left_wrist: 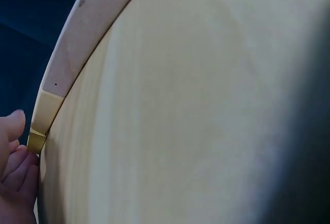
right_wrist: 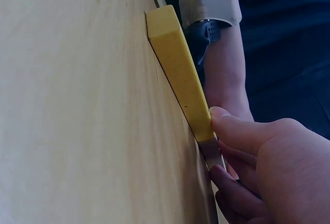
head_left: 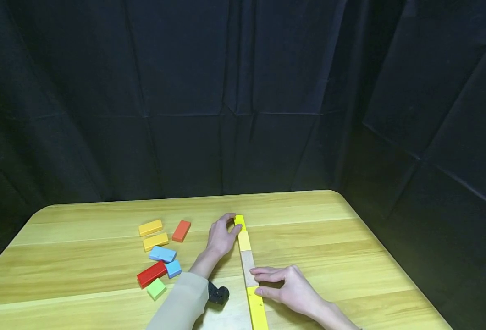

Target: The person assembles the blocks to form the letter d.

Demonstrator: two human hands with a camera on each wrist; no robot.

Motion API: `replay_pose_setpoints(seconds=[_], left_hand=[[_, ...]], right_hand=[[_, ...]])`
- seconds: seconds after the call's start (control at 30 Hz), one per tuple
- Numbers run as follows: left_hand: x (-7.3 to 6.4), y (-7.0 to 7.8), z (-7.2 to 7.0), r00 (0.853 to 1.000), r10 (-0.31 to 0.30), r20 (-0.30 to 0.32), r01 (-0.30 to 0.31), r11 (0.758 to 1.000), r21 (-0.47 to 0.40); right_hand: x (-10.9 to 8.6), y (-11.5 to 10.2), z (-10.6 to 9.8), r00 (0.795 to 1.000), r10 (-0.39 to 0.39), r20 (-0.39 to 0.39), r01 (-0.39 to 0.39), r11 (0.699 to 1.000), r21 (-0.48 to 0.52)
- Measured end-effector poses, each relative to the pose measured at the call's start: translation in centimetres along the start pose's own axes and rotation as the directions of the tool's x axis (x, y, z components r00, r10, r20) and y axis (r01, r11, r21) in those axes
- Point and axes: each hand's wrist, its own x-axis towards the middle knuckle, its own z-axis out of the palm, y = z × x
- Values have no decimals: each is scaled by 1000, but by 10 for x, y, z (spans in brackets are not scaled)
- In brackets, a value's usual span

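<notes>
A line of blocks runs away from me on the wooden table [head_left: 350, 247]: a long yellow block [head_left: 257, 309] nearest, then a plain wood block [head_left: 248, 266], a pale yellow block [head_left: 244, 240] and a small bright yellow block [head_left: 240, 222] at the far end. My left hand [head_left: 232, 224] pinches the small bright yellow block [left_wrist: 36, 141] between fingers and thumb. From the right side, my right hand [head_left: 259, 282] lays straight fingers on the plain wood block, its thumb against the long yellow block [right_wrist: 178, 64].
Several loose blocks lie left of the line: two yellow [head_left: 150, 227], an orange-red one [head_left: 181, 230], two blue [head_left: 162, 253], a red one [head_left: 151, 274] and a green one [head_left: 157, 288]. Black curtains surround the table. The table's rounded far right corner [head_left: 334, 192] is close.
</notes>
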Motion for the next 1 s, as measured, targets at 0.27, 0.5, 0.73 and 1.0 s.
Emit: replay_pose_setpoints(seconds=[0.27,0.5,0.73,1.0], left_hand=[[0,-2,0,1000,29,-5,-29,1000,-3],[0,-2,1,1000,16,-5,-16,1000,3],[-1,0,1,1000,18,-8,-18,1000,3],[-1,-3,1,1000,4,11,-4,1000,-3]], right_hand=[[0,-1,-1,1000,19,3,-19,1000,8],[0,-1,0,1000,12,3,-12,1000,-1],[0,-1,0,1000,11,2,-11,1000,-9],[0,-1,1,1000,9,6,-9,1000,-5]])
